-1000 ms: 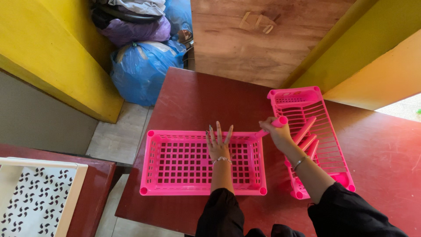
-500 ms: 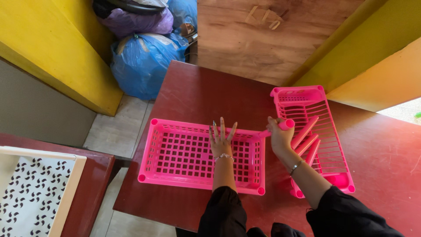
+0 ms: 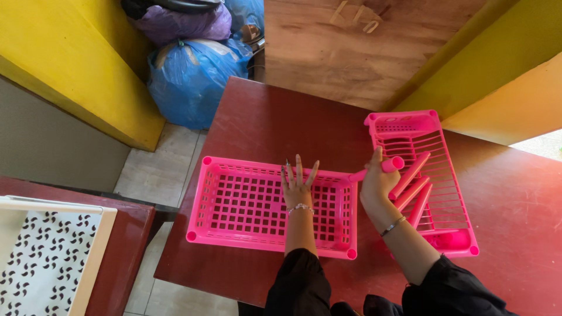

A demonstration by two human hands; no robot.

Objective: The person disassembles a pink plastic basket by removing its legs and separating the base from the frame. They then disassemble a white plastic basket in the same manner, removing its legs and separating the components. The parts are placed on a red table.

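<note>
Left hand [image 3: 297,186]: spread flat, fingers apart, pressing on the grid floor of the pink basket tray [image 3: 234,202], seemingly to steady it; gripping nothing.
Right hand [image 3: 376,186]: clamped round a pink tube [image 3: 377,168], held level with one end at the tray's far right corner (likely lined up with the corner socket).
Pink rack [image 3: 433,175]: lying to the right on the red table [image 3: 269,120], holding three more tubes [image 3: 413,190], kept within reach.
Blue bag [image 3: 190,79]: on the floor beyond the table.
</note>
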